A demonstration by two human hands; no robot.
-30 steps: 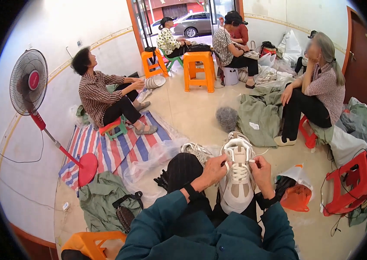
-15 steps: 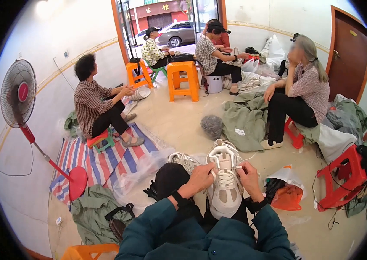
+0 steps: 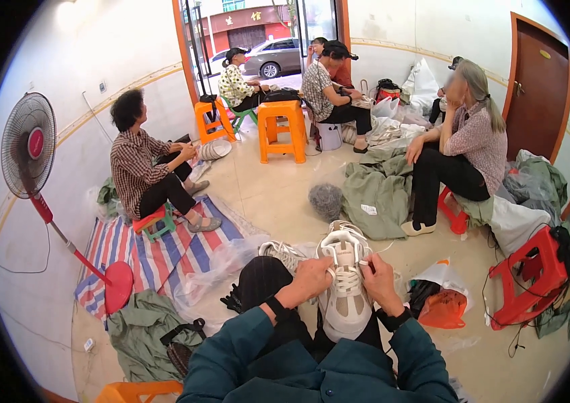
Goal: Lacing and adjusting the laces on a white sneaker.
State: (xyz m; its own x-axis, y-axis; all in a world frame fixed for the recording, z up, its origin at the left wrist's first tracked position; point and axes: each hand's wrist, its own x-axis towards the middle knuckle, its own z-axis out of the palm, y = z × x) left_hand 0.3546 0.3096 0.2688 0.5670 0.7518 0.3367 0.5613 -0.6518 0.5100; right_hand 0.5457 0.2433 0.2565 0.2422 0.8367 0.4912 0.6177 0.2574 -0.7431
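Observation:
A white and beige lace-up sneaker (image 3: 349, 314) rests upright on my lap, its toe toward me. White shoelace (image 3: 347, 278) crosses its tongue in several rows. My left hand (image 3: 306, 279) pinches the lace at the shoe's left upper edge. On the opposite edge, my right hand (image 3: 380, 282) is closed on the lace as well, fingertips against the eyelets. The exact grip of both hands is partly hidden by the fingers. Just beyond my left hand, a second laced sneaker (image 3: 283, 254) lies on the floor.
A plastic bag with orange contents (image 3: 445, 307) sits right of my knees, near a red stool (image 3: 534, 279). Green cloth (image 3: 154, 329) and a striped sheet (image 3: 157, 258) lie left, by a standing fan (image 3: 118, 285). Several people sit around on low stools.
My right hand has moved in closer to the shoe, and the lace it held out to the side is drawn nearer. My left hand stays at the left edge.

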